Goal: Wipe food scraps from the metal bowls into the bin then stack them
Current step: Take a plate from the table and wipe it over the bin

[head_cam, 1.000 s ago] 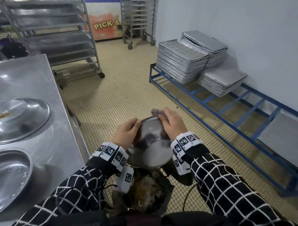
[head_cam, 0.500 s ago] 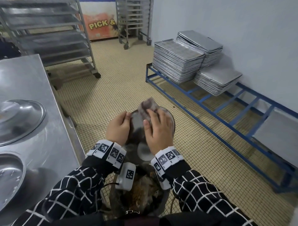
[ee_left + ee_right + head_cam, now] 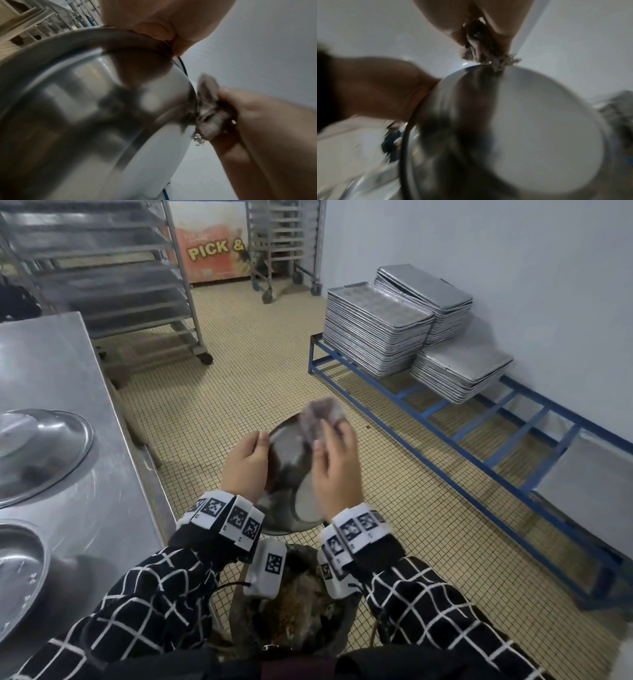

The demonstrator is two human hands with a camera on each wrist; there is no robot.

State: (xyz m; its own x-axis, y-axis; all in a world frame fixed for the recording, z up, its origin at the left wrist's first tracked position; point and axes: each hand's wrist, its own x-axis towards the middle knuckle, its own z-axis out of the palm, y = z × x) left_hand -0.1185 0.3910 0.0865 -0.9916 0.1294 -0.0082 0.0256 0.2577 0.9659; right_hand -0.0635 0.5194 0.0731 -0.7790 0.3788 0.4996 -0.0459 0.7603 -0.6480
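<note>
A metal bowl [image 3: 291,470] is held tilted above the dark bin [image 3: 298,607], which is full of brown scraps. My left hand [image 3: 245,465] grips the bowl's left rim; the left wrist view shows the bowl's shiny wall [image 3: 85,108] with my thumb over the rim. My right hand [image 3: 337,470] pinches a grey cloth [image 3: 322,419] at the bowl's far rim. The frayed cloth [image 3: 481,44] touches the bowl [image 3: 530,121] in the right wrist view. Two more metal bowls [image 3: 37,450] [image 3: 17,573] sit on the steel table [image 3: 102,508] at the left.
A blue floor frame [image 3: 445,433] with stacks of metal trays [image 3: 376,330] runs along the right wall. Wheeled tray racks [image 3: 113,278] stand behind the table and at the back. Tiled floor lies between the table and the frame.
My right hand has carried the cloth up from inside the bowl to its far rim. The bowl has stayed tilted over the bin, lifted a little.
</note>
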